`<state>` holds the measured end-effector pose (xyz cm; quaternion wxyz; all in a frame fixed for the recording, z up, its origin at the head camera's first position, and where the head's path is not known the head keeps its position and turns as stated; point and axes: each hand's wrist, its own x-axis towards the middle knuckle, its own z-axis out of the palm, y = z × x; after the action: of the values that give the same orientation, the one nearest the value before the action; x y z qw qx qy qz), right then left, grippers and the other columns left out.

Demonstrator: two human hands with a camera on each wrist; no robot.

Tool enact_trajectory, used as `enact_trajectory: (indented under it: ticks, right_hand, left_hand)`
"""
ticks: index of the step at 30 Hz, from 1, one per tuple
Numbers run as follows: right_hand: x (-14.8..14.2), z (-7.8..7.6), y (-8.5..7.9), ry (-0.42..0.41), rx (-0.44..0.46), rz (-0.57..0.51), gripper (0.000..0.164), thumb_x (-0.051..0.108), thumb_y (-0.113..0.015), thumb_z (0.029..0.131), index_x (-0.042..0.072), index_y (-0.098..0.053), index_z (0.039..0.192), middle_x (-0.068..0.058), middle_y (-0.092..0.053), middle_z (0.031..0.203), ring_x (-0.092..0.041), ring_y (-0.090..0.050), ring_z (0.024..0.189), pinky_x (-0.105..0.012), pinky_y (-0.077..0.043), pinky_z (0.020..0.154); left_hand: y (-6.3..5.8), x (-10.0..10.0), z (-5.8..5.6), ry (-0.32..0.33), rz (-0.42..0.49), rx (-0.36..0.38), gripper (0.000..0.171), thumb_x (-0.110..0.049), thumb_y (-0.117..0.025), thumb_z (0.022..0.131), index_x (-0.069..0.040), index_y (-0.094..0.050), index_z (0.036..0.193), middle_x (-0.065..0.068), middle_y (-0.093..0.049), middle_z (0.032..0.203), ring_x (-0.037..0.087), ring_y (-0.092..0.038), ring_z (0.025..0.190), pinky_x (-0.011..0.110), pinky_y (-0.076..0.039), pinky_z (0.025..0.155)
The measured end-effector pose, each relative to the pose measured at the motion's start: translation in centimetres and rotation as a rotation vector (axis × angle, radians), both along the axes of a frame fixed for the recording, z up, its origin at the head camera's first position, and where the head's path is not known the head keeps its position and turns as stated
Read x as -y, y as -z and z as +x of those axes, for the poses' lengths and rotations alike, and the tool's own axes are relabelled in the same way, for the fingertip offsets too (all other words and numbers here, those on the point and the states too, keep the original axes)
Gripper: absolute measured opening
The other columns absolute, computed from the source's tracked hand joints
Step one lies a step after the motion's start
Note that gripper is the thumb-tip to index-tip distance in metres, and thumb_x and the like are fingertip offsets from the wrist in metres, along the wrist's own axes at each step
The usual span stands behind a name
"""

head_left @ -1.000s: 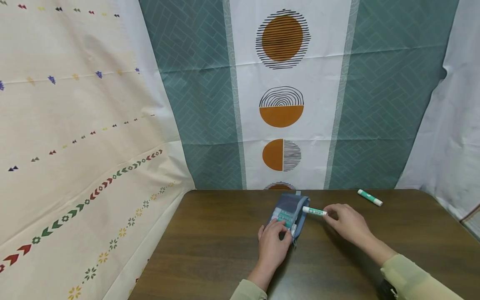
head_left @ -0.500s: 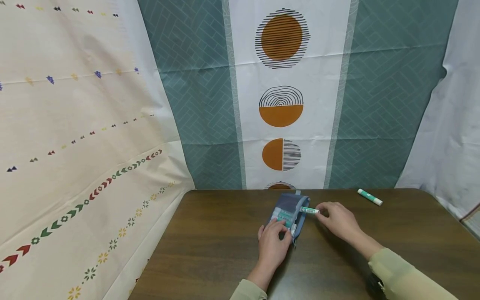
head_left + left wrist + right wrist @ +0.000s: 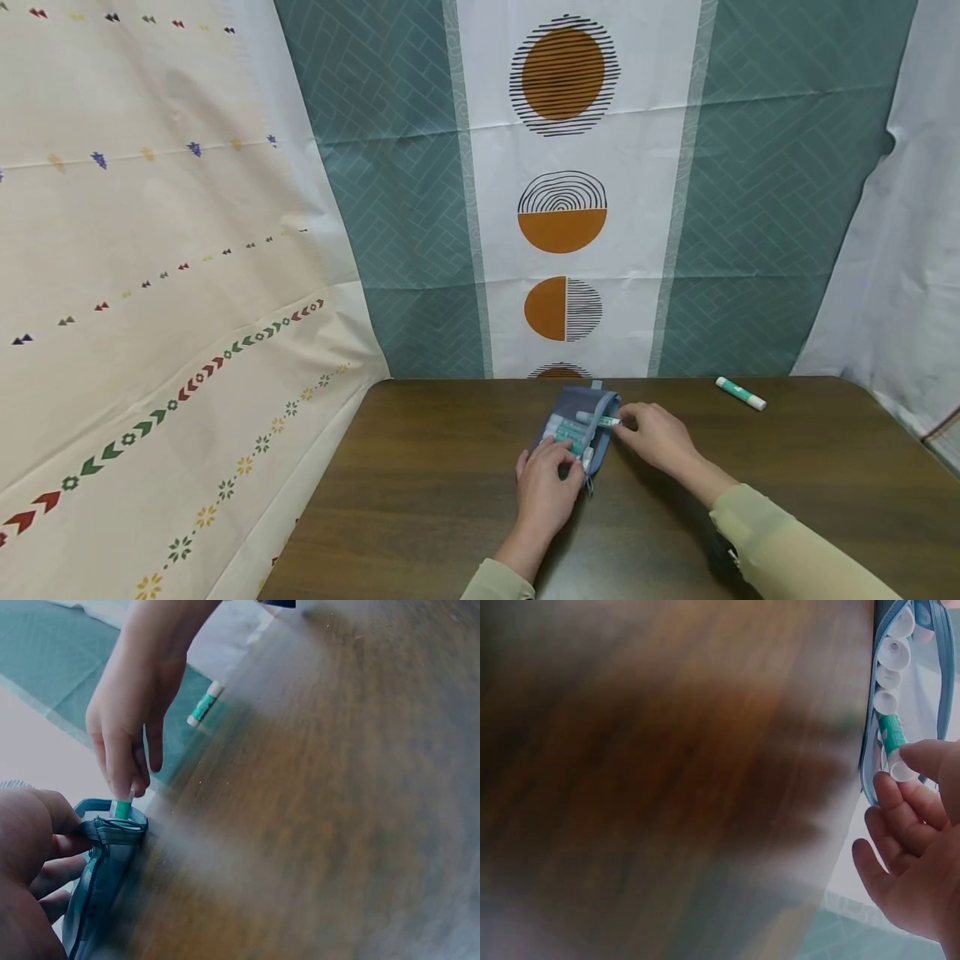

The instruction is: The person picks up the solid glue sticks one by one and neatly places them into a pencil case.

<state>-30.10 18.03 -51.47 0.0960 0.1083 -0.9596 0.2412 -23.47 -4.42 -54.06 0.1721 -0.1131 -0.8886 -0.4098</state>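
A blue zip pouch (image 3: pixel 573 403) with a see-through mesh side lies on the table, its mouth facing right. My left hand (image 3: pixel 546 490) pinches the near edge of that mouth, thumb and fingers at the zipper in the left wrist view. Between the thumb and fingertips of my right hand (image 3: pixel 662 437) is a green-and-white glue stick (image 3: pixel 893 733), most of its length inside the pouch. Several white round ends (image 3: pixel 894 654) of other sticks line up inside the mouth in the right wrist view. Green labels show through the mesh under my left fingers.
Another green-and-white glue stick (image 3: pixel 741 394) lies near the back right of the brown wooden table (image 3: pixel 420 492). Behind the table's back edge hangs a green and white patterned cloth (image 3: pixel 405 250). A cream cloth (image 3: pixel 187 275) hangs along the left side.
My right hand has moved left, sliding the glue stick from the pouch's mouth to mostly inside it. My left hand and the pouch have stayed in place.
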Motion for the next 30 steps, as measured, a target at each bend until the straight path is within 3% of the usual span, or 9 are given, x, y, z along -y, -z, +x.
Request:
enact_trajectory:
  ticks: [11,30]
  right_hand:
    - [1.5,-0.6,0.1,-0.009,0.047,0.020,0.024,0.022,-0.078,0.102,0.003,-0.082,0.116,-0.015,-0.078,0.114,-0.041,-0.070,0.114,-0.061,-0.058,0.094]
    - [1.6,-0.7,0.4,-0.014,0.043,0.067,0.022,0.024,-0.082,0.100,0.005,-0.083,0.110,-0.010,-0.074,0.103,-0.038,-0.068,0.106,-0.060,-0.059,0.087]
  left_hand:
    - [0.1,0.1,0.0,0.002,0.002,0.000,0.013,-0.014,-0.077,0.097,-0.018,-0.079,0.085,-0.001,-0.080,0.130,0.028,-0.065,0.139,0.074,-0.032,0.120]
    - [0.0,0.0,0.0,0.003,0.000,0.009,0.012,-0.015,-0.077,0.097,-0.017,-0.080,0.086,-0.002,-0.080,0.130,0.027,-0.065,0.139,0.074,-0.032,0.120]
